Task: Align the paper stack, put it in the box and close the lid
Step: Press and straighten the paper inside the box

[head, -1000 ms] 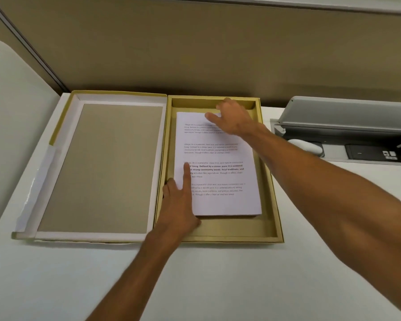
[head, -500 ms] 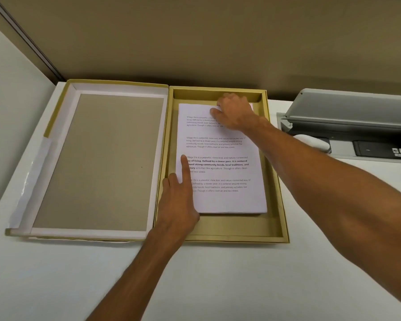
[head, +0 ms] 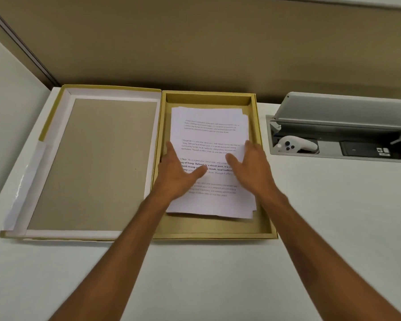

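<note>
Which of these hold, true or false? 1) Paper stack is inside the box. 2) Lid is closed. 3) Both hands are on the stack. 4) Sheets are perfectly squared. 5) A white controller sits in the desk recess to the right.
1) True: the paper stack lies in the box.
2) False: the lid lies open, flat to the left of the box.
3) True: left hand and right hand rest on the sheets.
4) False: edges fan out at the top and lower right corners.
5) True: the white controller lies in the recess.
</note>
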Action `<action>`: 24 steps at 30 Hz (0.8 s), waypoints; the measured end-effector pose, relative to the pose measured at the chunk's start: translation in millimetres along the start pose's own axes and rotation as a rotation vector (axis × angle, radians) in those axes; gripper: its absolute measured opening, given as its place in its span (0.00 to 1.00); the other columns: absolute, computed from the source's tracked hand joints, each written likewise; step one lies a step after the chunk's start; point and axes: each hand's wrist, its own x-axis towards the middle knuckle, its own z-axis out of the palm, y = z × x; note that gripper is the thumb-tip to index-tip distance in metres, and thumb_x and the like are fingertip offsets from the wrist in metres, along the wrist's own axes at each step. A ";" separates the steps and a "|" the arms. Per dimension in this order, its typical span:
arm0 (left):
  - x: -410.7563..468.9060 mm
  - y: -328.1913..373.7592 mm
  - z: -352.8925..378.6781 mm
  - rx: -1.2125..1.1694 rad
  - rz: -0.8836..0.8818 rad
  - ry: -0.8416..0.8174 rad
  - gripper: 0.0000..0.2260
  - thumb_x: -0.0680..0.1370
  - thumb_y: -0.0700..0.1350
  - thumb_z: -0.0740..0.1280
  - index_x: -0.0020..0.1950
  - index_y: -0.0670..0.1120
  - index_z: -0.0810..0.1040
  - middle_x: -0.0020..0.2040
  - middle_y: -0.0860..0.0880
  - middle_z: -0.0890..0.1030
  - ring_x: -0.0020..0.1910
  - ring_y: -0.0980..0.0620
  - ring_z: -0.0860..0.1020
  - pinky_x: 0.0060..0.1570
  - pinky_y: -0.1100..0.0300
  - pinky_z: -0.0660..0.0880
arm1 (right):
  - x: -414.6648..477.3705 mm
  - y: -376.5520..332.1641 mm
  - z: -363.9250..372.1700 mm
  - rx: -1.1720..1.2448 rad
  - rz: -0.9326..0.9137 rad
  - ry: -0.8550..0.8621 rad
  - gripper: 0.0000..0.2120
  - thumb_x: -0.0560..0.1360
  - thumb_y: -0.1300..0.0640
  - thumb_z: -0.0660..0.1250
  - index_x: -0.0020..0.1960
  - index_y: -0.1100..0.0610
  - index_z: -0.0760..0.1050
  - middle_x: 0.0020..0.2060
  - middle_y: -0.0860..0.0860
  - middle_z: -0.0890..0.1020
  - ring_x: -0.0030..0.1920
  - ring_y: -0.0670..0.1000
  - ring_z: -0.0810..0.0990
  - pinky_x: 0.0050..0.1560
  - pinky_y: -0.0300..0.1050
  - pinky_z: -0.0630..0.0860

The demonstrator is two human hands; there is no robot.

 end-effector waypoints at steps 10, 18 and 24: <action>1.6 -0.3 -1.4 0.106 -0.068 0.012 0.42 0.74 0.51 0.76 0.79 0.44 0.54 0.73 0.44 0.70 0.69 0.45 0.72 0.61 0.53 0.74 | -6.7 -0.2 -2.2 0.070 0.042 -0.037 0.25 0.81 0.47 0.63 0.72 0.61 0.66 0.68 0.57 0.73 0.66 0.58 0.74 0.64 0.55 0.75; 4.1 -3.4 -2.9 0.133 -0.060 0.027 0.34 0.75 0.52 0.74 0.75 0.44 0.62 0.71 0.46 0.71 0.65 0.47 0.74 0.50 0.59 0.71 | -7.6 -0.3 -1.9 0.181 0.064 -0.021 0.23 0.81 0.49 0.65 0.71 0.59 0.66 0.68 0.55 0.75 0.65 0.57 0.76 0.55 0.45 0.74; 8.5 -4.7 -5.2 0.173 -0.071 0.020 0.30 0.72 0.36 0.75 0.70 0.45 0.66 0.61 0.48 0.75 0.54 0.53 0.75 0.29 0.72 0.66 | -6.6 1.7 -1.0 0.285 0.125 -0.023 0.23 0.79 0.47 0.66 0.70 0.57 0.67 0.68 0.53 0.76 0.64 0.55 0.77 0.50 0.42 0.71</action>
